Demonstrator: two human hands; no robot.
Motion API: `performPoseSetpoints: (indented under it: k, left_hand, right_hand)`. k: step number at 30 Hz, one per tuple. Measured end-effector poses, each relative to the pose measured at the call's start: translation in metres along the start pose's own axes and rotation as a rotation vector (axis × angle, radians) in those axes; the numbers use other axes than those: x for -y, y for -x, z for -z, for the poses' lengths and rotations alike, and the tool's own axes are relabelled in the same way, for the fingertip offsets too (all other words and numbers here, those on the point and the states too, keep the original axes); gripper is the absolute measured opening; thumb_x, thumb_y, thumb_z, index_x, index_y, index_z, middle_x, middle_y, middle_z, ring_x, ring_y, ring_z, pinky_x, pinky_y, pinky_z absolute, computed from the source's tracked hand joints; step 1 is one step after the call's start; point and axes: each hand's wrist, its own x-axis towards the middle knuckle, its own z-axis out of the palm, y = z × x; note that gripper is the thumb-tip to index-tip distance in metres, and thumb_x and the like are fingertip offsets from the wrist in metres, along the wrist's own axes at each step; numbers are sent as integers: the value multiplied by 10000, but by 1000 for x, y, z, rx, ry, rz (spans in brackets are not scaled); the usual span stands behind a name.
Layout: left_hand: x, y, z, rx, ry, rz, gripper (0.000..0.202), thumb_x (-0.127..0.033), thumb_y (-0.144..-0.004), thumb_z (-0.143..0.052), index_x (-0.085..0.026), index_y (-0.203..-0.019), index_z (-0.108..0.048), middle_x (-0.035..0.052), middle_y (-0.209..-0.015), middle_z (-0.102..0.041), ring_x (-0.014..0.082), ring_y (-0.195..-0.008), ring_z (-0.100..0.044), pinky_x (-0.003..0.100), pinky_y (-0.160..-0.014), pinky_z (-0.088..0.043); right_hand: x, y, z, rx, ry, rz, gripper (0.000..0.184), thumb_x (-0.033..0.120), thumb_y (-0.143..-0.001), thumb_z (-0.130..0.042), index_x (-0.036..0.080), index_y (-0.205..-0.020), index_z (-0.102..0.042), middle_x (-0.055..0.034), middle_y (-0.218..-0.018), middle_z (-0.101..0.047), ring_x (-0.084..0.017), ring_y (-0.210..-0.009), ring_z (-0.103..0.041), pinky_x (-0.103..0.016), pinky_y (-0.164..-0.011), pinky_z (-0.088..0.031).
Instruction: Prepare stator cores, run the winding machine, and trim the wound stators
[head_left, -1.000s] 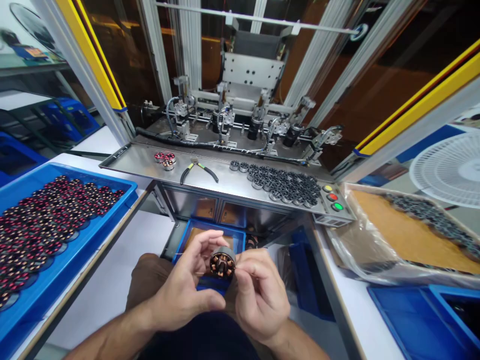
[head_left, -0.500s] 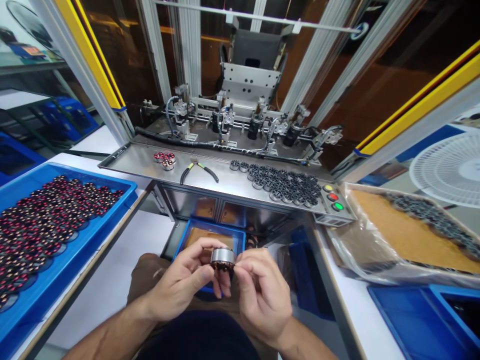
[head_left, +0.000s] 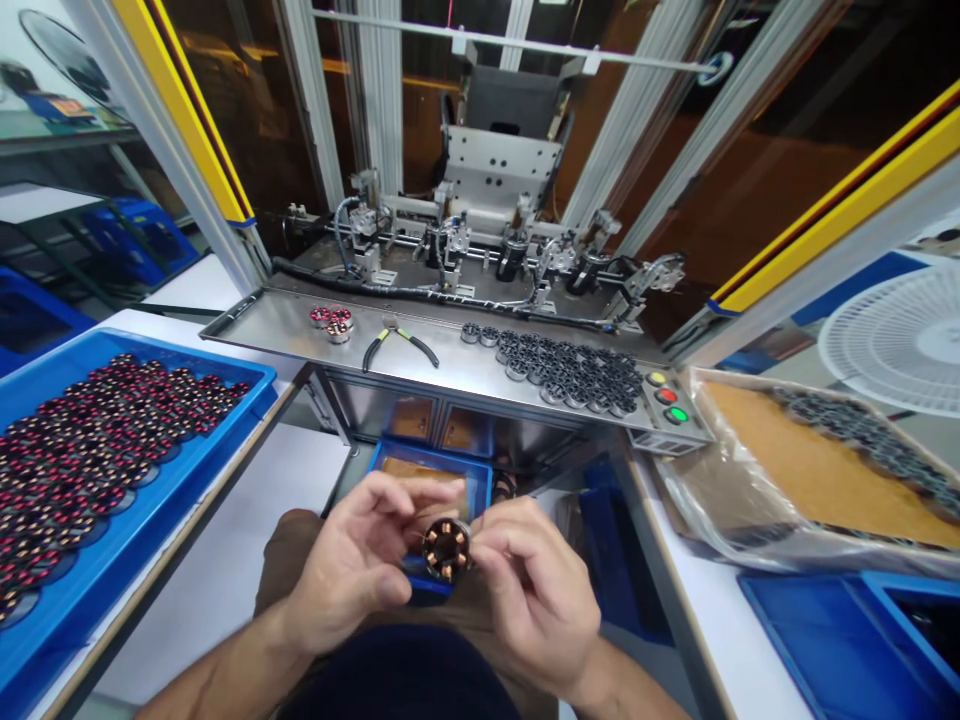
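A motor stator (head_left: pixel 433 566) with copper windings hangs over my lap, its wound face turned toward me. My right hand (head_left: pixel 532 585) is closed, pinching the stator's right edge between thumb and fingertips. On the other side my left hand (head_left: pixel 352 560) is open, thumb and fingers apart around the stator's left side; whether a rear fingertip touches it I cannot tell. Beyond the hands, wire cutters (head_left: pixel 401 342) with black and green handles lie spread on the metal ledge (head_left: pixel 450 365). To their left stand a few wound stators (head_left: pixel 337 330), red and copper.
Several unwound black stator cores (head_left: pixel 570 370) cover the ledge's right part, beside a button box (head_left: pixel 666 395). A blue tray (head_left: pixel 247 365) of wound stators stands left. At right are a plastic-lined box (head_left: pixel 795 460) and a white fan (head_left: pixel 900 340). Machine fixtures (head_left: pixel 517 250) stand behind.
The stator has turned from its silver side to its copper-wound face. My left thumb and fingers have opened away from it, while my right hand keeps its pinch.
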Motion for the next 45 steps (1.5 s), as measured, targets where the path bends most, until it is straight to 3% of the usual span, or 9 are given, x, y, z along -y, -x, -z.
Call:
performPoseSetpoints:
  k: [6,11,18,22,27,33,38,42,45]
  left_hand:
    - [6,-1,-2,188,15,358,282,-372,-885,-652,-160,-1031,-537,54,-798,-702,144,-722,-693,221,-651,-521]
    - [10,6,-6,96,-70,134,303,-310,-851,-703,-226,-1084,-529,21,-907,-683,134,-812,-683,244,-733,-549]
    - [3,3,0,161,-847,-464,612,-143,-745,-794,-226,-1272,-496,88,-1082,-648,177,-982,-657,262,-861,-543]
    - [-3,0,-2,153,-1009,-531,633,-185,-768,-780,-184,-1313,-457,101,-1017,-683,184,-944,-685,267,-869,-556]
    - [-3,1,-3,136,-1038,-507,612,-200,-783,-766,-187,-1312,-458,112,-1030,-699,202,-946,-706,276,-868,-571]
    - [1,6,-1,136,-924,-391,647,-65,-784,-717,-247,-1340,-442,101,-1149,-673,212,-1060,-674,303,-928,-556]
    - [0,9,-7,43,-622,-158,568,26,-807,-632,-304,-1254,-519,33,-1171,-675,150,-1080,-659,242,-944,-529]
    - [1,6,-4,36,-206,45,610,-138,-673,-845,-259,-1197,-558,48,-1173,-677,199,-1142,-626,301,-1006,-484]
    - [5,1,-1,98,0,365,411,-389,-768,-772,-154,-1072,-624,92,-969,-713,195,-903,-704,270,-774,-564]
  right_hand:
    - [0,2,8,34,154,158,93,176,-955,-537,174,-918,-622,-47,-761,-663,-140,-704,-653,-246,-610,-545]
    - [6,6,3,-15,-7,-35,116,86,-904,-558,170,-851,-618,-16,-716,-619,-117,-676,-589,-231,-623,-498]
    - [3,14,-12,-32,-479,-511,270,256,-948,-561,174,-690,-569,18,-666,-520,-85,-604,-521,-202,-578,-435]
    - [-5,23,-16,-11,-753,-688,272,314,-954,-570,171,-723,-584,23,-676,-534,-77,-574,-530,-208,-574,-440]
    - [-10,28,-16,-22,-806,-737,261,306,-956,-572,173,-733,-596,21,-679,-557,-82,-578,-540,-215,-582,-436]
    - [-9,27,-15,-37,-694,-659,263,294,-962,-555,180,-726,-574,20,-682,-532,-93,-599,-524,-230,-600,-436]
    - [-7,18,-6,-25,-333,-360,195,158,-942,-536,183,-757,-592,3,-717,-553,-107,-671,-548,-231,-618,-446]
    - [-4,10,7,66,-106,-54,144,42,-871,-553,175,-886,-607,-19,-765,-605,-127,-714,-599,-244,-637,-505]
    - [-4,6,15,136,38,115,158,32,-854,-583,162,-938,-614,-46,-790,-655,-150,-747,-650,-254,-652,-558]
